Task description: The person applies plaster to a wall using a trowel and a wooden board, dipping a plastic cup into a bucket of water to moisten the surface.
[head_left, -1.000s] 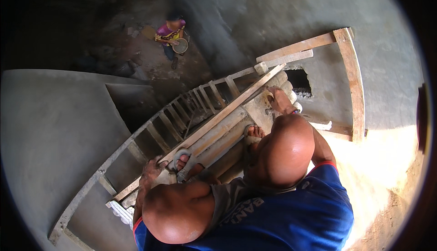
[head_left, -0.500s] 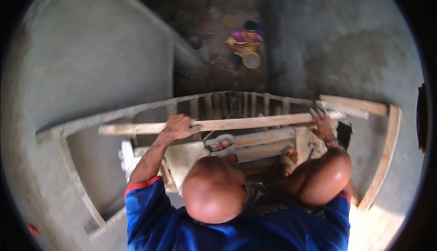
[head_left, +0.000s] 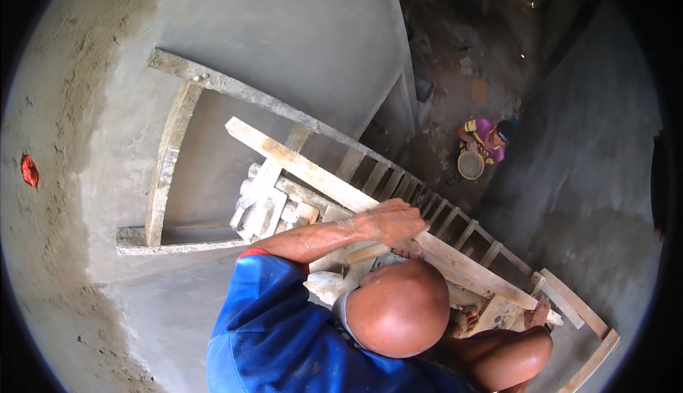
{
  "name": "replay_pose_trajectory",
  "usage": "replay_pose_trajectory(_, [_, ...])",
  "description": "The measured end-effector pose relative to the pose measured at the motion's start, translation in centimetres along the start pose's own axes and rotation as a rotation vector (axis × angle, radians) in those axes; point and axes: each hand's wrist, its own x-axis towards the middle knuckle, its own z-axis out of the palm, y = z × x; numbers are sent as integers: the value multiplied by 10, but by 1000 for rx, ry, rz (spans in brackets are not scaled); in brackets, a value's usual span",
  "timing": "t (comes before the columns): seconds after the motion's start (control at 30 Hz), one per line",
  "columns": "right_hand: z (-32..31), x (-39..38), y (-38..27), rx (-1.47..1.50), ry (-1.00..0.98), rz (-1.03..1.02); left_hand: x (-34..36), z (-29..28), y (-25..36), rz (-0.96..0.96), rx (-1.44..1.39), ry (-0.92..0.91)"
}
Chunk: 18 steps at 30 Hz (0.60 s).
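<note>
The grey plastered wall (head_left: 284,44) fills most of the view. A long wooden plank (head_left: 320,176) lies across the wooden scaffold frame (head_left: 167,165). The left hand (head_left: 391,223) is closed over the plank. The right hand is hidden behind the bald head (head_left: 398,307), so its state is unclear. Far below sits a person in pink (head_left: 484,137) beside a round pan (head_left: 470,166).

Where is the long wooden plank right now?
In the head view, the long wooden plank runs diagonally across the centre, under a hand, above the ladder.
</note>
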Motion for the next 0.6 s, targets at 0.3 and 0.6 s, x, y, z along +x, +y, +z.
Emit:
replay_pose_trajectory(0.3, [-31, 47, 15, 50, 141, 48, 1, -58, 44, 129, 125, 153])
replay_pose_trajectory(0.6, [34, -21, -3, -997, -337, -705, 72, -100, -58, -217, 238, 16])
